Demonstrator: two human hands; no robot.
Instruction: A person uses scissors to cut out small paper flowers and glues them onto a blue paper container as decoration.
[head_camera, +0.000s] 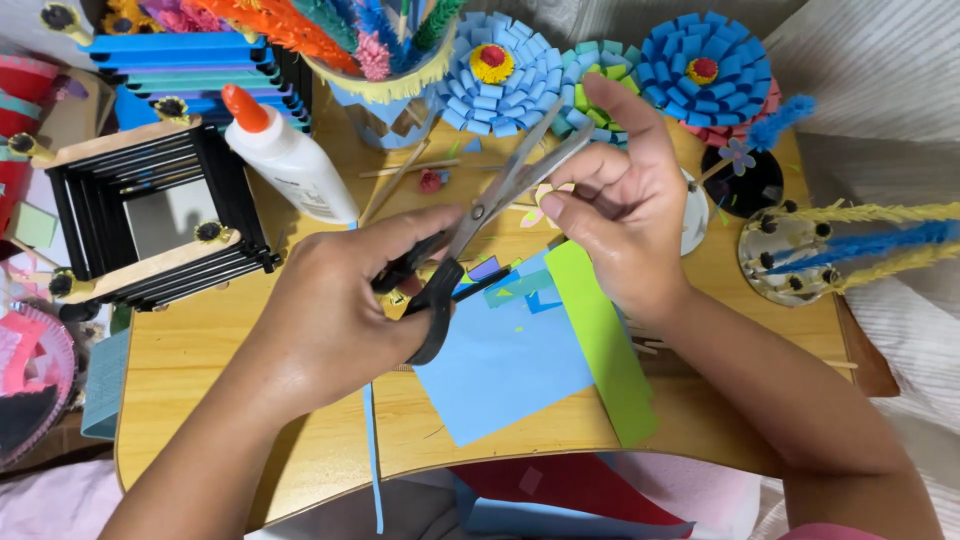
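Observation:
My left hand (335, 310) grips the black handles of a pair of scissors (478, 222), whose blades point up and to the right, slightly parted. My right hand (625, 200) pinches a small pale paper piece (547, 195) right at the blades, its index finger raised. Under both hands lie a blue paper sheet (500, 370) and a green paper strip (600, 340) on a small wooden table (180, 370), with little paper scraps between them.
A white glue bottle (285, 155) with an orange cap lies at the left. A black stick-built frame (150, 215) stands beside it. Blue paper flowers (495, 75) and a cup of fuzzy stems (380, 50) line the back. Fuzzy stems on a round base (790, 255) are at the right.

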